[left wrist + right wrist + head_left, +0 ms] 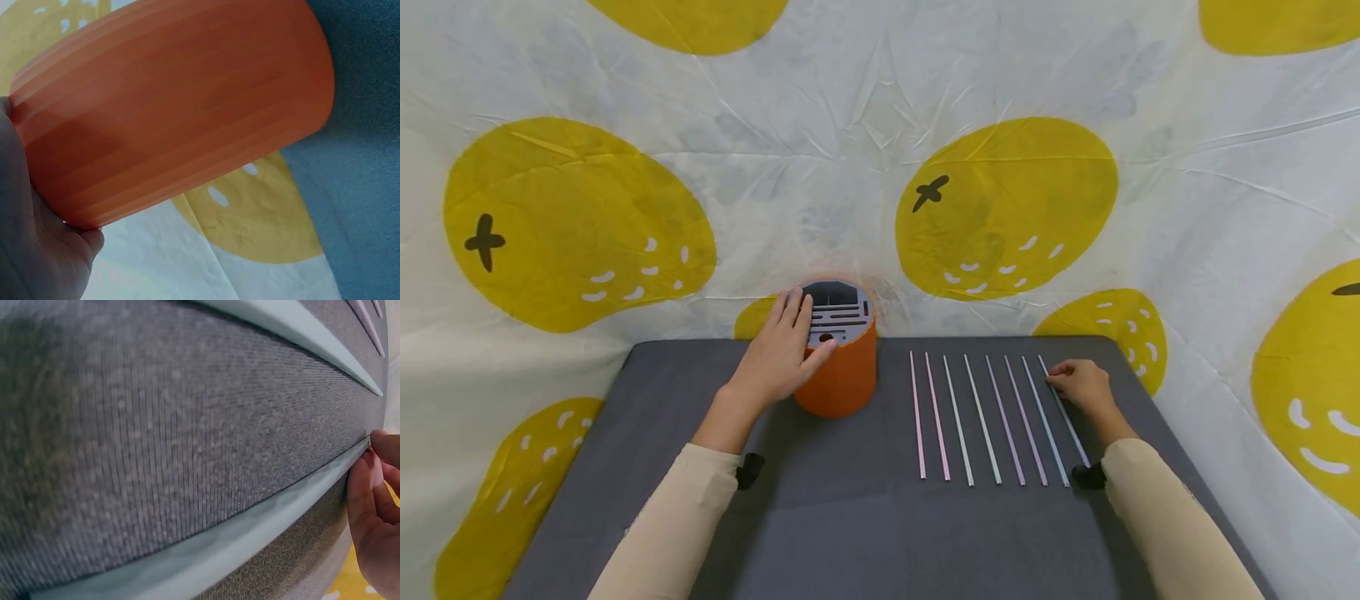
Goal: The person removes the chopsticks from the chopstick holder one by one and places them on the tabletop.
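Observation:
An orange, round knife block (838,383) with a grey slotted top stands near the table's back edge. Across its rim lies my left hand (775,354), fingers extended over the top and thumb spread along the near side. The left wrist view shows the block's smooth orange wall (181,112) with that hand (44,231) at its rim end. At the right, my right hand (1084,387) pinches the far part of the outermost pale blue chopstick (1073,427). Seen close up, thumb and fingers (375,506) hold this chopstick's thin end, its length lying along the cloth.
Several other pastel chopsticks (988,417), in pink, pale green, purple and blue, lie side by side between the block and my right hand. A dark grey cloth (850,533) covers the table. Behind it hangs a white curtain (820,200) printed with yellow fruit.

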The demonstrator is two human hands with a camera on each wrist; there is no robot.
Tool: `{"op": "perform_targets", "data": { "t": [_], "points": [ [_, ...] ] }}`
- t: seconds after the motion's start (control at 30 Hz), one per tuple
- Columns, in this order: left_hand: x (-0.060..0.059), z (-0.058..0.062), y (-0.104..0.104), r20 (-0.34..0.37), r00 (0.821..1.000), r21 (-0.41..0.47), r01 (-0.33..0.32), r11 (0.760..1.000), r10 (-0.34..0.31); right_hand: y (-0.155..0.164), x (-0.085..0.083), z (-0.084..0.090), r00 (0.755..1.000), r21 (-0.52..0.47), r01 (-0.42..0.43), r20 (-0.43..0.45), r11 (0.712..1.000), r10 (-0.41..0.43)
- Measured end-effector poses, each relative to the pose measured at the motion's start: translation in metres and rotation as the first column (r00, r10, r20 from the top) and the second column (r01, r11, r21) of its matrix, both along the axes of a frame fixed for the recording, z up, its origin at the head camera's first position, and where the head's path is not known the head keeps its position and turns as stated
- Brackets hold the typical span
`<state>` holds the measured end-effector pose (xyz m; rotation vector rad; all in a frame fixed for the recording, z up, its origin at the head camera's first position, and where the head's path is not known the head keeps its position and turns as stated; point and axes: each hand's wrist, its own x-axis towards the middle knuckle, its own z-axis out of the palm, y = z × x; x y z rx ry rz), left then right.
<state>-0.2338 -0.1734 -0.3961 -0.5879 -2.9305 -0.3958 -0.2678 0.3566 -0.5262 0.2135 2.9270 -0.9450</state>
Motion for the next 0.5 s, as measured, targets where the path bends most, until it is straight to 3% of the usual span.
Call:
{"op": "perform_targets", "data": {
  "t": [0.27,0.5],
  "points": [
    [-0.002,-0.003,0.002,-0.022,1.000,0.004,0.015,1.000,-0.015,0.002,0.007,0.005,1.000,0.017,0.017,-0.010,1.000,-0.017],
    [-0.003,0.003,0.002,-0.003,1.000,-0.006,0.018,1.000,-0.018,-0.006,0.010,0.029,0.984,0.038,0.015,-0.180,0.999,-0.008]
  ]
}}
